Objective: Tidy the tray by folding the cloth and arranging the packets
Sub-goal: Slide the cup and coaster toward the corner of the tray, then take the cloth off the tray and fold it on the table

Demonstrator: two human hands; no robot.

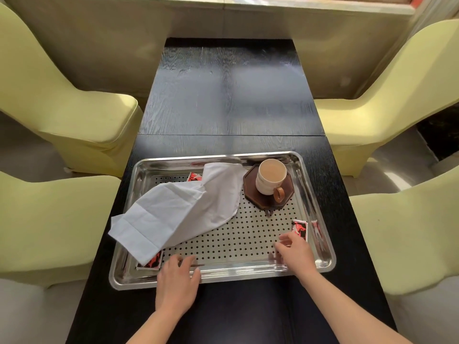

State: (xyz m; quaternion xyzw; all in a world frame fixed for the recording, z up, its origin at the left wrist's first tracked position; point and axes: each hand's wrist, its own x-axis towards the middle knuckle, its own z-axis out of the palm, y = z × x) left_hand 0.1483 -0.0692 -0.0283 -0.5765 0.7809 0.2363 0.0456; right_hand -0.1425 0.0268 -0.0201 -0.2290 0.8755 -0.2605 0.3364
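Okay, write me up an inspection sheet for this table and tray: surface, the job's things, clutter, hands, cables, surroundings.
Surface: black wooden table, with a perforated steel tray at its near end.
Job's things: white cloth unfolded and crumpled, one corner hanging over the tray's left rim. Three red packets are scattered: far packet beside the cloth, near-left packet partly under it, right packet by the right wall.
Clutter: cup of milky drink on a dark coaster, in the tray's far right corner.
Hands: left hand relaxed over the tray's near rim. Right hand is at the right packet; contact cannot be told.
Cables: nothing seen.
Surroundings: yellow-green covered chairs on both sides.
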